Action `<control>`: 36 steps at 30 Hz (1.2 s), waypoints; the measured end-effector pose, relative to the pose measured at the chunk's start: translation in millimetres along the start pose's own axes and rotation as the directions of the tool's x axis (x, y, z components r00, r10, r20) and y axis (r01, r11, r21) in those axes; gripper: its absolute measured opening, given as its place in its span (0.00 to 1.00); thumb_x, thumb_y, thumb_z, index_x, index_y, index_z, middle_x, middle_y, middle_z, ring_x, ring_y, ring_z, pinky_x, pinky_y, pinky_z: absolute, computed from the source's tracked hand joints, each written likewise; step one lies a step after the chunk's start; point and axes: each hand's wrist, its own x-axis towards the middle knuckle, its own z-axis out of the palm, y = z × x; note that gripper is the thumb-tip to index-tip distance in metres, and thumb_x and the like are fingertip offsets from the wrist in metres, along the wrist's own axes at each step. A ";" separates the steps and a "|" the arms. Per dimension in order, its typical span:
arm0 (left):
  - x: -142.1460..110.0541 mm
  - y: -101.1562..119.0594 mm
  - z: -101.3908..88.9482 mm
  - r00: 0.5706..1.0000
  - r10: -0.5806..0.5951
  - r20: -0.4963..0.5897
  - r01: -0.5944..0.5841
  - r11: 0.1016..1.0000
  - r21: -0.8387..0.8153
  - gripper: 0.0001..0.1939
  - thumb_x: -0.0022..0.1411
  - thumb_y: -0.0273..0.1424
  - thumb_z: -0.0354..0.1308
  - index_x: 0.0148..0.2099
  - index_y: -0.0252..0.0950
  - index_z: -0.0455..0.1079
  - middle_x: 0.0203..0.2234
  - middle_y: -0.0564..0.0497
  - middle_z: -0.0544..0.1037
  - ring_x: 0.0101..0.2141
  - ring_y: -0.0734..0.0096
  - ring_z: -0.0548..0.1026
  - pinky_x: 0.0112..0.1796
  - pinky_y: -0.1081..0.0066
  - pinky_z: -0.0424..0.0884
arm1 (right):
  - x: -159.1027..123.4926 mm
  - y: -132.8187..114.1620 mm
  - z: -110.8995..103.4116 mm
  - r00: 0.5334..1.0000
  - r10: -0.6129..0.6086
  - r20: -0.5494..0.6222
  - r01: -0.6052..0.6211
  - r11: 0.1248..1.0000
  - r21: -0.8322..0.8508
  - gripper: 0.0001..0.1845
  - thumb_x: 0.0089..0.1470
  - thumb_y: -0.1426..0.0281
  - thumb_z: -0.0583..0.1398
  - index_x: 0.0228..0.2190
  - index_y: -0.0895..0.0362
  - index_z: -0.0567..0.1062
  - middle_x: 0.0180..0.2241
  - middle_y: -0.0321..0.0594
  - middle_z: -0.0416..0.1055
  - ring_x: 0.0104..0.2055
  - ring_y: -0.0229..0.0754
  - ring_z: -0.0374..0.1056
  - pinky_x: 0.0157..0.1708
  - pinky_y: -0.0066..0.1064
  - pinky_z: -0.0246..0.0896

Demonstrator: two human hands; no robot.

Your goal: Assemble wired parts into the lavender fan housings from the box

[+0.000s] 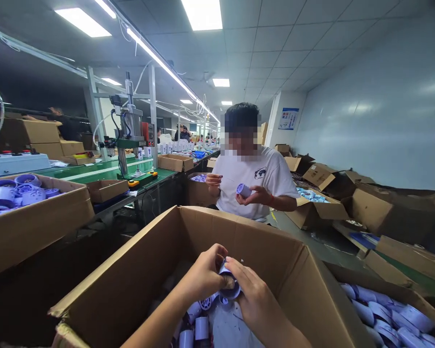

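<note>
The left hand [202, 274] gripped a purple cup [229, 289] with curled fingers, its thumb at the open end; the right hand [255, 293] clamped the other side, fingers close together. The cup was above similar parts [202, 328] and a plastic bag [226, 326] inside a big cardboard box [239, 227], whose far wall stood between the hands and a seated person [248, 169]. Filled boxes flanked it, left [39, 222] and right [429, 305].

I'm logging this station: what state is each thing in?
Left hand: gripping the lilac cup.
Right hand: gripping it too.
Lilac cup: held, open end facing the camera.
Large box: open, parts inside.
Left box: open, holding parts.
Right box: open, holding parts.
Ceiling light: lit.
Press: running or idle, cannot tell.
</note>
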 end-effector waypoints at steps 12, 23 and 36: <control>-0.9 -7.4 29.3 0.977 0.143 -0.161 -0.138 0.990 0.040 0.15 0.45 0.19 0.49 0.36 0.38 0.59 0.23 0.58 0.69 0.25 0.74 0.63 0.26 0.75 0.58 | -5.6 6.0 15.4 0.953 0.124 -0.275 -0.126 0.992 0.011 0.41 0.34 0.86 0.47 0.53 0.56 0.66 0.52 0.43 0.72 0.54 0.43 0.67 0.52 0.37 0.67; 6.5 -15.6 17.3 0.999 0.015 -0.041 -0.023 0.978 -0.205 0.19 0.35 0.18 0.52 0.33 0.38 0.58 0.25 0.56 0.71 0.27 0.74 0.65 0.26 0.75 0.59 | -13.4 5.3 19.6 0.970 0.091 -0.227 -0.086 0.996 0.031 0.39 0.36 0.86 0.49 0.52 0.56 0.69 0.51 0.45 0.72 0.53 0.45 0.69 0.51 0.38 0.68; -2.0 4.4 11.9 0.986 0.161 0.039 -0.114 0.831 -0.544 0.25 0.46 0.40 0.68 0.41 0.38 0.60 0.35 0.52 0.72 0.32 0.71 0.70 0.32 0.73 0.65 | -1.6 12.1 -1.7 0.930 0.274 -0.245 -0.199 0.936 0.291 0.34 0.43 0.82 0.59 0.53 0.51 0.67 0.51 0.41 0.72 0.52 0.45 0.69 0.52 0.34 0.66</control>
